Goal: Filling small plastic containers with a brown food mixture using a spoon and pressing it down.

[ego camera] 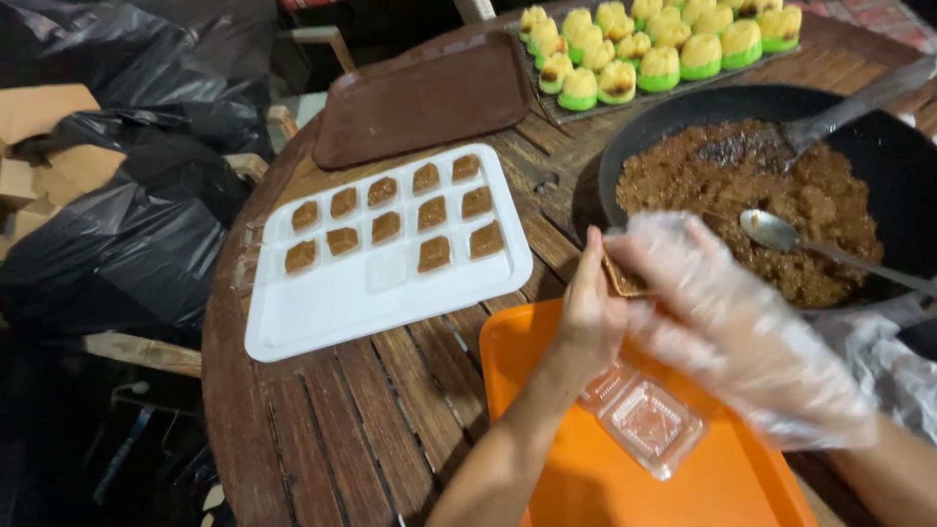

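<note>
My left hand (589, 314), bare, pinches a small brown filled pastry piece (623, 278) between its fingers. My right hand (734, 327), in a loose clear plastic glove, is blurred and presses on that same piece from the right. Both hands hover over an orange tray (532, 356). A small clear plastic container (641, 420) lies on the orange tray just below the hands. To the right a black pan (893, 156) holds brown sticky filling (752, 185), with a metal spoon (781, 234) resting in it.
A white tray (332, 312) with several brown squares sits on the round wooden table (351, 429). A brown tray (420, 98) lies behind it. Yellow-and-green cakes (659, 49) fill a far tray. Black bags (127, 234) are piled at the left.
</note>
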